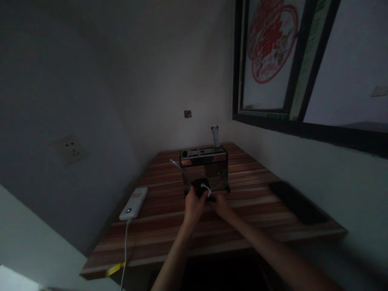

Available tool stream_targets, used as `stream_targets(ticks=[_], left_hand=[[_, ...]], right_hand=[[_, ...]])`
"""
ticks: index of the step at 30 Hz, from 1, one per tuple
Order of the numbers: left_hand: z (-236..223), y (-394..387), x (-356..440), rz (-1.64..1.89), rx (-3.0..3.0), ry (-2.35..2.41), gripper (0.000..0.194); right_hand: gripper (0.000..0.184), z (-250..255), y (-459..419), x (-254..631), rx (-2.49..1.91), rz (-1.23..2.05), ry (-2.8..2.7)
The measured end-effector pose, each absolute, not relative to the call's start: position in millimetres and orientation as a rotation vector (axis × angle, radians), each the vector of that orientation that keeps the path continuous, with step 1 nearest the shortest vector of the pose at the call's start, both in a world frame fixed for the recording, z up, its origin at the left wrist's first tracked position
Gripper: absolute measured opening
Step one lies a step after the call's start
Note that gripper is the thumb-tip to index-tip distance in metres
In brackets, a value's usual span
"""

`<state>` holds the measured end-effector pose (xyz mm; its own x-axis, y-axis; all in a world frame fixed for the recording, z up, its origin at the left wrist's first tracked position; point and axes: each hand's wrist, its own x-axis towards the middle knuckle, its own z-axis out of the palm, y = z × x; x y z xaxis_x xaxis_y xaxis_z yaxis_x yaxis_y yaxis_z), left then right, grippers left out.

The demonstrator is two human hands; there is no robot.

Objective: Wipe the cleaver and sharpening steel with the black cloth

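A small black object with a white curved strip (200,186) is in my hands above the table; the dim light hides its exact kind. My left hand (193,205) is closed around its left and lower side, with the thumb across the front. My right hand (220,205) is closed at its lower right end, and its fingertips are partly hidden. Just behind the object stands a knife-block-like rack (203,152) with dark edges, slots in its top and see-through or shiny sides. A thin pale stick (176,164) slants up at the rack's left side.
A silvery, crinkled upright piece (215,136) rises at the rack's back right. On the left lies a white power bank (134,203) with a white cable (125,246) running over the table's front edge, past a yellow tag (114,269). A dark flat slab (297,202) lies right. Walls border the wooden table (251,194).
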<state>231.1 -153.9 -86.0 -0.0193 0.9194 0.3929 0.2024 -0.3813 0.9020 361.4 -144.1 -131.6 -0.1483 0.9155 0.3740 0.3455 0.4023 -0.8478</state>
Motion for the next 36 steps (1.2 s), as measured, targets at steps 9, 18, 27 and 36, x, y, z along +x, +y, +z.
stream_targets(ticks=[9,18,27,36], left_hand=[[-79.9,-160.7,231.5,1.445,1.633,1.188,0.028],[-63.7,-166.3,224.9,1.448,1.726,1.293,0.027],[-38.1,-163.0,206.8,1.573,1.666,1.228,0.026],[-7.8,-147.9,176.8,1.723,1.628,1.128,0.032]], right_hand=[[0.029,-133.2,-144.6,361.6,-1.136,0.749,-1.701],[0.027,-125.4,-149.7,357.4,-1.063,0.783,-1.708],[0.022,-132.0,-144.3,354.5,-1.068,0.796,-1.677],[0.028,-132.5,-146.1,354.5,-1.157,0.813,-1.676]])
